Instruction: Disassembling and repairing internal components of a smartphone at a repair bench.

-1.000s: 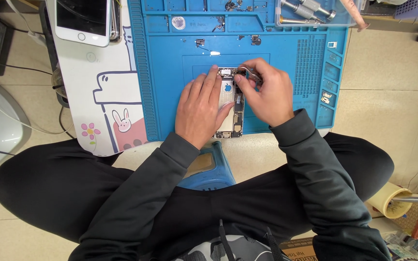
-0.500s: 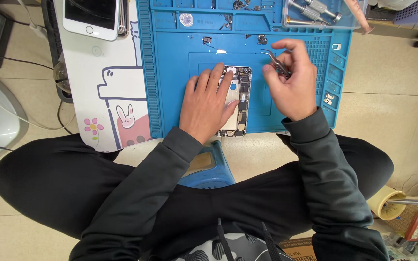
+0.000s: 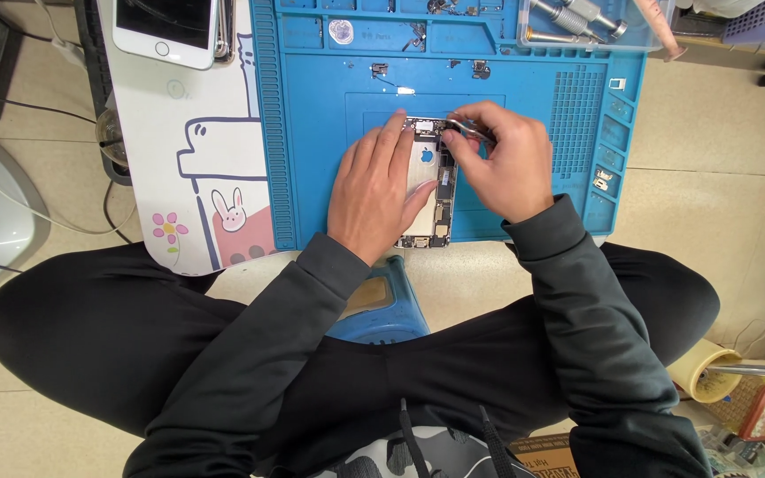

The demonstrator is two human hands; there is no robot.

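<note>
An opened phone body (image 3: 433, 190) with bare circuit boards lies on a blue repair mat (image 3: 320, 150). My left hand (image 3: 375, 188) rests flat on the phone's left side and holds it down. Pinched in my right hand (image 3: 502, 159) is a pair of metal tweezers (image 3: 469, 130), whose tips reach the phone's top edge. Small screws and metal parts (image 3: 480, 67) lie on the mat just beyond the phone. Much of the phone is hidden under both hands.
A white phone (image 3: 166, 31) lies face up on a white cartoon-printed board (image 3: 192, 159) at the left. A clear tray of tools (image 3: 582, 19) sits at the mat's top right. A blue stool (image 3: 381, 305) is between my knees. A tape roll (image 3: 708, 372) lies at right.
My right hand came back down from the upper right of the mat to the top of the phone with the tweezers. My left hand stayed on the phone.
</note>
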